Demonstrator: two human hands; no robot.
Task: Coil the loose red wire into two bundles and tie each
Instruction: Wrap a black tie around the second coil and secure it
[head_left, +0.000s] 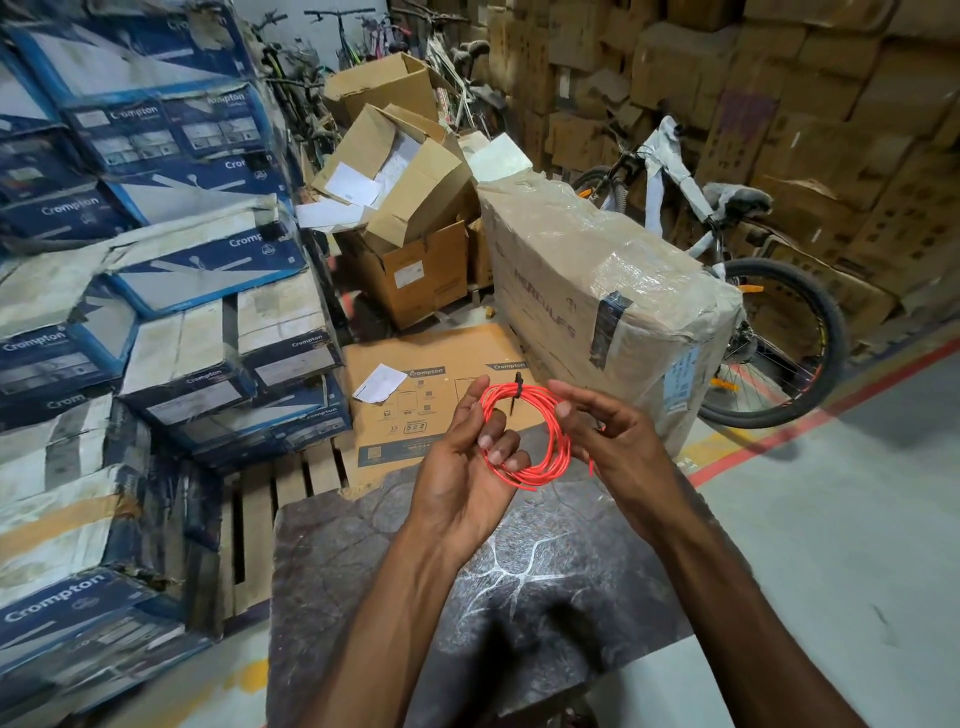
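Observation:
A coil of red wire (545, 421) hangs in the air above the far edge of a dark stone table (374, 582). A black tie (516, 396) wraps the top of the coil, its tail sticking up. My left hand (467, 467) holds the coil's left side, fingers curled through the loop. My right hand (613, 441) pinches the coil's right side between thumb and fingers. A short loose end of the wire pokes down near my right palm.
Stacks of blue and white boxes (156, 312) fill the left. A flat brown carton (415, 415) lies on a wooden pallet behind the table. A large wrapped box (597, 291) and a bicycle (753, 322) stand at the right, cardboard piled behind.

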